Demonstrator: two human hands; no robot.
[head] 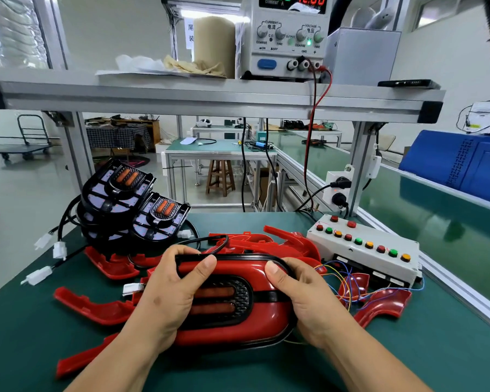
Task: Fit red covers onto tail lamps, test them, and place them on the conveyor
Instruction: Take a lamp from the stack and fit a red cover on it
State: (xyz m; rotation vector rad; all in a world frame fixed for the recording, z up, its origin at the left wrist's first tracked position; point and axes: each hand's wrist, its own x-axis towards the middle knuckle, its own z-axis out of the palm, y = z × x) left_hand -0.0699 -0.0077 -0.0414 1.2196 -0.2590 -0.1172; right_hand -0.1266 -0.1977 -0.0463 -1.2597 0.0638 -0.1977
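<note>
Hands sit at the bottom centre of the frame: your left hand [170,290] and right hand [306,304] each curl around an end of the tail lamp [224,302], thumbs pressed on its red cover [266,319]. Around it loose red covers [96,305] lie on the green mat [408,352], with bare lamps [125,199] stacked at middle left and the button test box [362,250] at right. Farther up, the power supply [289,38] reads 12.00, and the conveyor [425,222] runs along the right.

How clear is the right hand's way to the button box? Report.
Probably clear: the button box lies just beyond the right hand, only loose wires between. The hand must first release the tail lamp.
</note>
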